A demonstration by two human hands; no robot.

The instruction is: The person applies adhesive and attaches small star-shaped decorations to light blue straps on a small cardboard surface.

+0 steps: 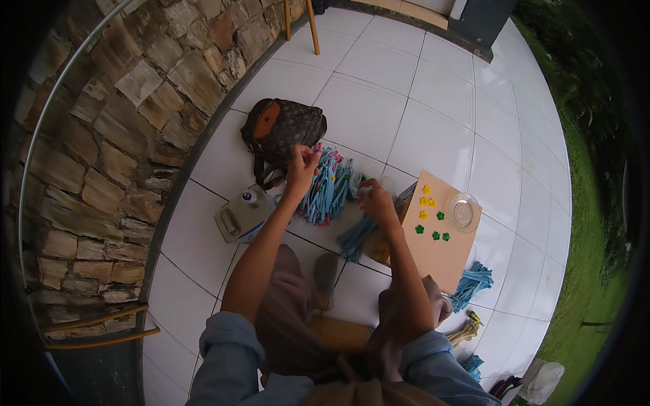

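Note:
My left hand (302, 167) is raised above the far left end of a pile of light-blue cords (326, 186) with pink and green bits among them. Its fingers are pinched together, and what they hold is too small to make out. To the right, my right hand (376, 201) has its fingers curled in beside a clear plastic bag (372, 177); whatever is in them is hidden. Below that hand lies another bundle of blue strips (357, 238). A tan board (439, 254) to the right bears several yellow flower shapes (425, 201), several green flower shapes (436, 235) and a clear round dish (464, 212).
A brown patterned backpack (288, 132) stands beyond my left hand. Nearer is a rectangular metal can (238, 218) with a capped spout. More blue strips (472, 284), a beige bundle (464, 334) and a yellow-black tool (474, 316) lie at right. A stone wall (112, 169) borders the left.

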